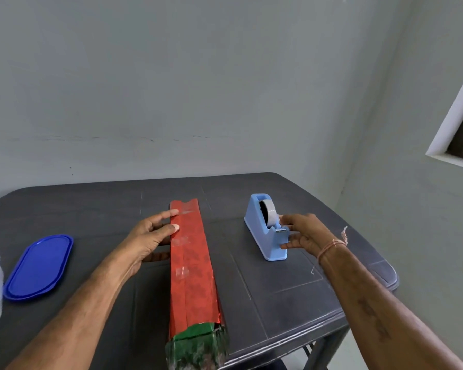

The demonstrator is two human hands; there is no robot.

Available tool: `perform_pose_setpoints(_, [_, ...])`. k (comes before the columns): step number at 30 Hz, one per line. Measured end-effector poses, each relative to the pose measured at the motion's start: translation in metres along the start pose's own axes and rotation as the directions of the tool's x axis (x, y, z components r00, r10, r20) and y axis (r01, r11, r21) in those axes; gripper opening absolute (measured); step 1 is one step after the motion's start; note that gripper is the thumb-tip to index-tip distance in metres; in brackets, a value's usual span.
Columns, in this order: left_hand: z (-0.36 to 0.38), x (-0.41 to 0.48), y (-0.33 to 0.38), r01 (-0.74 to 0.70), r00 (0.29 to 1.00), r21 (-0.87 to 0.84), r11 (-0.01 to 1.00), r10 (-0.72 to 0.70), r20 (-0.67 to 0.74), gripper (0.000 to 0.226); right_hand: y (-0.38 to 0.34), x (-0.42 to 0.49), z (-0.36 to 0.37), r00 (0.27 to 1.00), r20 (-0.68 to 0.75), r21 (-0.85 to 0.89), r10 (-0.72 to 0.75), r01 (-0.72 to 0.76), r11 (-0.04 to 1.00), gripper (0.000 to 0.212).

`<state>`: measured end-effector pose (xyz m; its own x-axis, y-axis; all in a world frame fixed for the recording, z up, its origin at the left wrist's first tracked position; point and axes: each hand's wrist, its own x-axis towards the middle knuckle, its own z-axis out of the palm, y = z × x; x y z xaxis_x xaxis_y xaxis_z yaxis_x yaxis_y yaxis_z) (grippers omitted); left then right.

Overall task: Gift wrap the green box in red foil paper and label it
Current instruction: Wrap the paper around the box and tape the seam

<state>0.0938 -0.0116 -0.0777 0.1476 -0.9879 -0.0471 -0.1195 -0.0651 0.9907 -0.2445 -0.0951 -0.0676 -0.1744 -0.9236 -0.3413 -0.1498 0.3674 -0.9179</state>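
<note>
Dark textured table [292, 303] bears a long, glossy red-foil-wrapped box [190, 263].

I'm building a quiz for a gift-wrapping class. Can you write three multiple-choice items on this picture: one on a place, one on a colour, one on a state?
1. Where does the lid lie?
A. left of the box
B. right of it
C. on top of it

2. What colour is the dispenser?
A. red
B. light blue
C. black

3. How is the box's near end?
A. covered in red and taped
B. under the left hand
C. not covered in red, green showing

Key:
1 A, the lid lies at the table's left side.
2 B, its whole body is light blue.
3 C, green shows there, not red.
</note>
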Motion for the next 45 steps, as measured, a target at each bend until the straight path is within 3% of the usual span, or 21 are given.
perform_pose_setpoints(11, [-0.002,0.003,-0.003,0.023,1.000,0.024,0.999,-0.022,-0.006,0.039,0.037,-0.007,0.011,0.995,-0.092,0.225,-0.035,0.055,0.973,0.034])
perform_pose_setpoints(17, [-0.004,0.005,-0.006,0.033,0.999,0.047,0.998,-0.033,-0.006,0.040,0.055,-0.014,0.014,0.986,-0.126,0.307,-0.108,0.142,0.941,0.015])
perform_pose_setpoints(25, [-0.005,0.008,-0.007,0.037,0.999,0.069,0.997,-0.037,-0.009,0.041,0.080,-0.013,0.016,0.987,-0.120,0.450,-0.109,0.152,0.880,0.032])
perform_pose_setpoints(29, [-0.007,0.010,-0.009,0.027,1.000,0.084,0.996,-0.027,0.006,0.041,0.086,-0.015,0.024,0.983,-0.129,0.506,-0.127,0.175,0.845,0.020])
perform_pose_setpoints(36, [-0.008,0.014,-0.013,0.015,0.999,0.093,0.996,-0.018,0.032,0.039,0.100,-0.002,0.034,0.953,-0.240,0.430,-0.185,0.275,0.860,0.022])
perform_pose_setpoints(39, [-0.008,0.014,-0.014,0.013,0.999,0.091,0.996,-0.017,0.041,0.039,0.108,0.004,0.037,0.932,-0.318,0.288,-0.177,0.272,0.918,0.016])
perform_pose_setpoints(45, [-0.010,0.011,-0.012,0.019,0.999,0.079,0.997,-0.022,0.041,0.040,0.116,-0.025,0.044,0.920,-0.361,0.265,-0.152,0.258,0.929,0.022])
